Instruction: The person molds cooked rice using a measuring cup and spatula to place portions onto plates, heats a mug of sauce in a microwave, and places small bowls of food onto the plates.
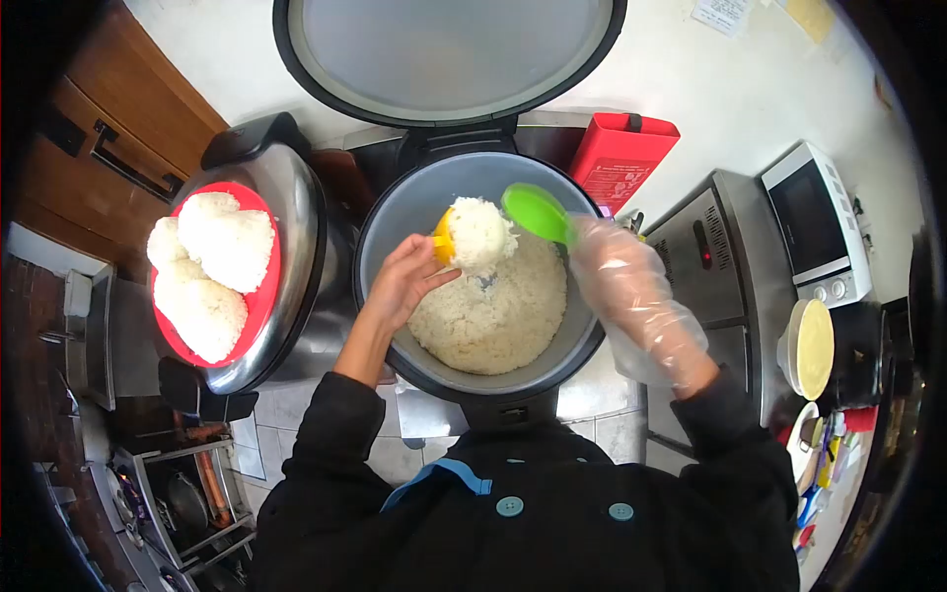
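My left hand (406, 281) grips a yellow cup (443, 240) by its side, over the open rice cooker (395, 202). White cooked rice (480, 235) is heaped in the cup above its rim. In a clear plastic glove, my right hand (617, 261) is closed round the handle of a green rice paddle (536, 211), whose blade is just right of the heaped rice. Below both hands, loose cooked rice (493, 321) fills the bottom of the cooker's grey pot. The paddle's handle is mostly hidden by the glove.
To the left, a red plate (268, 301) with several rice mounds rests on a closed steel cooker (301, 286). The raised lid (449, 54) stands behind the pot. A red box (626, 158), a steel cabinet (691, 247) and a microwave (814, 227) are on the right.
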A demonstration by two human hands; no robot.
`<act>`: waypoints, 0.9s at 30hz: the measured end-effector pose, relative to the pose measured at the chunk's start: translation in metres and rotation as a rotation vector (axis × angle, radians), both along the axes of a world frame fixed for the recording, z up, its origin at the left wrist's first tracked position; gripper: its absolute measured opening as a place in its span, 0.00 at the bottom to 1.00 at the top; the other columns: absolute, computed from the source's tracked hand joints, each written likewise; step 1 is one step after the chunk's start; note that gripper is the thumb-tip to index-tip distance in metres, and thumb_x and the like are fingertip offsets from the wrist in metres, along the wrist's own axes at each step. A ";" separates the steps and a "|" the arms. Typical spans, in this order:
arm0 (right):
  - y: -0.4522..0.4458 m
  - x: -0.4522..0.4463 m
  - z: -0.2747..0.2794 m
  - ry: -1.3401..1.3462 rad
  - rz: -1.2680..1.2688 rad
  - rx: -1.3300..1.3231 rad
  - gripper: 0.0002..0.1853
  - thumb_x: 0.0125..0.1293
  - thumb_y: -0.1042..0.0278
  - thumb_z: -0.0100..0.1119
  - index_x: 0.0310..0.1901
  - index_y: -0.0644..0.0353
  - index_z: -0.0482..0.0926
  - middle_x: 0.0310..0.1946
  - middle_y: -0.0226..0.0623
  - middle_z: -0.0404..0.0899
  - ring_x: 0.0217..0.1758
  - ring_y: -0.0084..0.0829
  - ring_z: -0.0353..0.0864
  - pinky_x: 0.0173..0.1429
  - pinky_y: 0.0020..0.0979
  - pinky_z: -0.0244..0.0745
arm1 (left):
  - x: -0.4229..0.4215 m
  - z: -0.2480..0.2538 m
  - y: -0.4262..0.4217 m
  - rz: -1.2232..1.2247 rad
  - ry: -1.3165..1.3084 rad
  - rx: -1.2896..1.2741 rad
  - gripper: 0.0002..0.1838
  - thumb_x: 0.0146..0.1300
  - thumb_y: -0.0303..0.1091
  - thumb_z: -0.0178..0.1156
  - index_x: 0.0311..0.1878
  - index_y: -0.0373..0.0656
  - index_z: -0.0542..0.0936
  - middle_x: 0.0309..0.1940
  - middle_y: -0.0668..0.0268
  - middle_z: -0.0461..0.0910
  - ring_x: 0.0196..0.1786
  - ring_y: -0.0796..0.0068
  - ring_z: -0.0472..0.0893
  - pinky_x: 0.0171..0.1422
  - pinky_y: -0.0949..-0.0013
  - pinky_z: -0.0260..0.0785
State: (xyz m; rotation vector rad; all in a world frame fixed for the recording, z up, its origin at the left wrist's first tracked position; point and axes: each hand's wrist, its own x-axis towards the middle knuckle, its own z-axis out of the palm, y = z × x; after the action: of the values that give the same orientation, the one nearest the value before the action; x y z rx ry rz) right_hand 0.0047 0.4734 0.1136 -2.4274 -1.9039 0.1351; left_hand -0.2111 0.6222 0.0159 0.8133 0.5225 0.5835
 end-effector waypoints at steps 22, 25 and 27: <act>-0.007 -0.050 -0.022 1.323 0.031 0.154 0.22 0.71 0.55 0.44 0.61 0.58 0.69 0.50 0.45 0.76 0.55 0.37 0.73 0.60 0.32 0.65 | -0.003 0.068 -0.045 0.119 0.137 0.915 0.11 0.59 0.31 0.63 0.28 0.34 0.76 0.59 0.53 0.68 0.58 0.65 0.70 0.62 0.66 0.61; 0.002 -0.051 -0.021 1.561 -0.324 0.064 0.14 0.71 0.55 0.48 0.50 0.53 0.74 0.24 0.27 0.68 0.25 0.19 0.68 0.28 0.22 0.64 | -0.001 0.051 -0.035 0.059 0.200 0.983 0.10 0.59 0.31 0.63 0.28 0.35 0.75 0.59 0.54 0.68 0.58 0.66 0.70 0.61 0.67 0.62; 0.005 -0.049 -0.011 2.166 -0.759 -0.064 0.10 0.69 0.55 0.50 0.44 0.50 0.73 0.17 0.20 0.59 0.16 0.16 0.58 0.20 0.22 0.53 | -0.005 0.026 -0.029 0.068 0.197 0.781 0.10 0.59 0.30 0.64 0.28 0.35 0.75 0.59 0.54 0.68 0.58 0.66 0.70 0.60 0.68 0.62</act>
State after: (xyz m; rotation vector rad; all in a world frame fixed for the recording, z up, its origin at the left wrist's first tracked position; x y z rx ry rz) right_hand -0.0443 0.4780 0.1025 -1.1228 0.0198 1.6720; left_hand -0.2157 0.5934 0.0423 1.6093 0.5015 0.7870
